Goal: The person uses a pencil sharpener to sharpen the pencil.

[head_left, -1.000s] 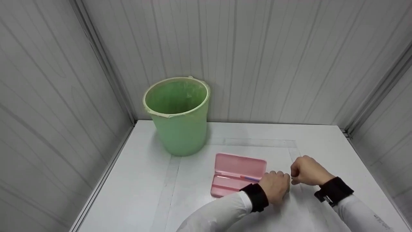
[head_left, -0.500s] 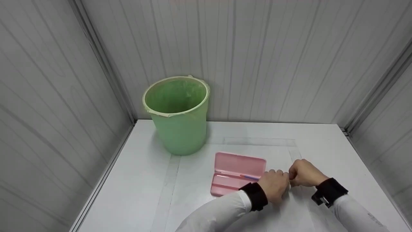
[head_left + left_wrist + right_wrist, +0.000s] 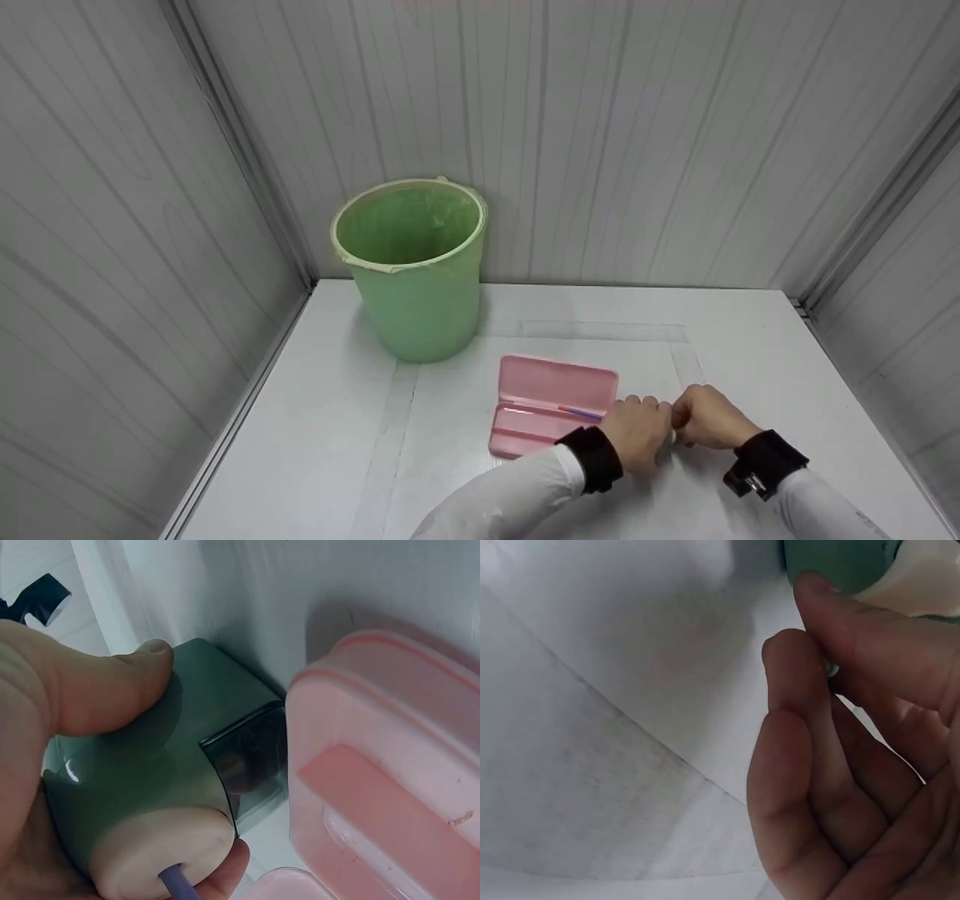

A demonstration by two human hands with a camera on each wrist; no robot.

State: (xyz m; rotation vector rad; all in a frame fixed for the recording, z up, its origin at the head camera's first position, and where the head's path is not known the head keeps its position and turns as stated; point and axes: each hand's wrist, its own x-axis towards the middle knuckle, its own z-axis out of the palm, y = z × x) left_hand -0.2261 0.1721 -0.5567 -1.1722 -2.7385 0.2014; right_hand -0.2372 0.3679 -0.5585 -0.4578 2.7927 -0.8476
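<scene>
My left hand (image 3: 639,435) grips a green pencil sharpener (image 3: 157,742), its thumb across the body. The sharpener has a dark see-through drawer (image 3: 251,750) and a cream round face with a purple pencil (image 3: 178,883) stuck in it. Close against it, my right hand (image 3: 709,418) has thumb and fingers curled together. In the right wrist view they pinch a small green crank knob (image 3: 832,669), mostly hidden, below a cream crank arm (image 3: 922,577). Left of both hands lies an open pink pencil case (image 3: 559,382) with a blue and red pencil (image 3: 580,412) inside.
A tall green bucket (image 3: 420,315) stands at the back left of the white table (image 3: 315,450). Clear tape strips (image 3: 397,420) mark the table top. Grey panel walls (image 3: 600,150) rise behind and on both sides.
My right hand has moved left to meet the sharpener, then a little down toward me. The left hand has stayed almost still, and the pencil case and bucket stand as before.
</scene>
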